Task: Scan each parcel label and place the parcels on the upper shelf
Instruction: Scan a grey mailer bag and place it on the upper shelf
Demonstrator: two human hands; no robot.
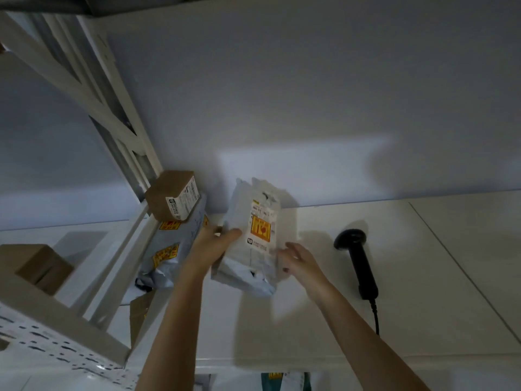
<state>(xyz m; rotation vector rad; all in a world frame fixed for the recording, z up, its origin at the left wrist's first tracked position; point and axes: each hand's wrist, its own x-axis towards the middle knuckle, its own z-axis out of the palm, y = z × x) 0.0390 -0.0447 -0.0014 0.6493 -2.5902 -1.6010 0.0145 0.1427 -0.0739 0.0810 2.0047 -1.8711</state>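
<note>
A soft, crinkled grey-white plastic mailer parcel (255, 238) sits between the hands on the smooth white upper shelf (394, 263), its paper label with a yellow-orange sticker facing up. The left hand (217, 238) grips the parcel's left edge, thumb curled over the top. The right hand (296, 259) rests against its right edge, fingers loosely bent; how firmly it holds is blurred. Both bare forearms reach up from below. Left of the left hand lies another grey mailer (172, 249) with a brown cardboard box (173, 196) on top. Right of the right hand lies a black handheld scanner (356, 261), cable trailing.
</note>
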